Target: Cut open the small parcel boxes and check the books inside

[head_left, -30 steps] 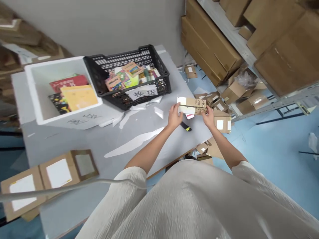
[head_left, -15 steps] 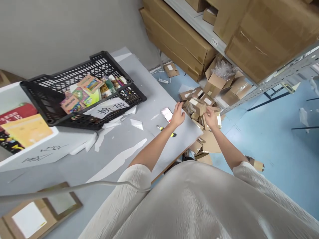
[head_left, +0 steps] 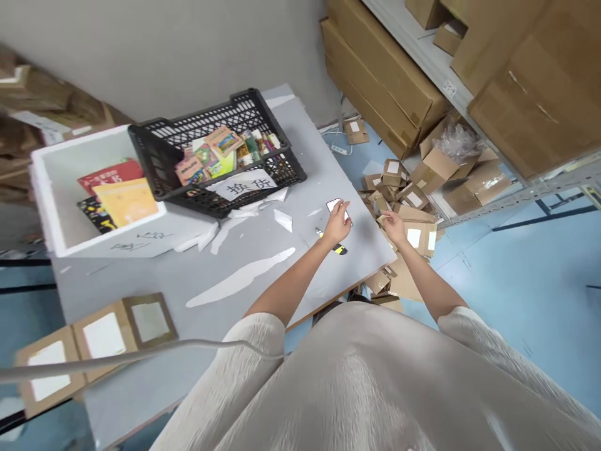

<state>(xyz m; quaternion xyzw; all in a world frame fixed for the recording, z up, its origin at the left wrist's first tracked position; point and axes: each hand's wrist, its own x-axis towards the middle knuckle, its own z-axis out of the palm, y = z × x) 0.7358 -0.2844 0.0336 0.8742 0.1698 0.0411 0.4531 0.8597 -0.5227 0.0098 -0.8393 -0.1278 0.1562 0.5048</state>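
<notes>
My left hand (head_left: pixel 338 225) is over the white-screened phone (head_left: pixel 334 205) on the grey table, its fingers spread and partly covering it. Just below lies a yellow and black cutter (head_left: pixel 339 248), partly behind that hand. Beyond the table's right edge, my right hand (head_left: pixel 394 228) has its fingers pinched together at a small tan piece, too small to identify. Beneath and past it, cardboard boxes (head_left: pixel 414 199) are heaped on the floor, among them a small labelled box (head_left: pixel 392 171).
A black crate (head_left: pixel 159 183) of colourful packets and a white foam box (head_left: pixel 49 207) with books stand on the table's left part. Labelled cartons (head_left: pixel 115 307) lie at the near left. A shelf (head_left: pixel 422 53) with large cartons rises at the right. A cable crosses the lower left.
The view has swung left, so the surroundings appear farther right. The small box that was at my right hand is no longer there. My left hand has moved over the phone.
</notes>
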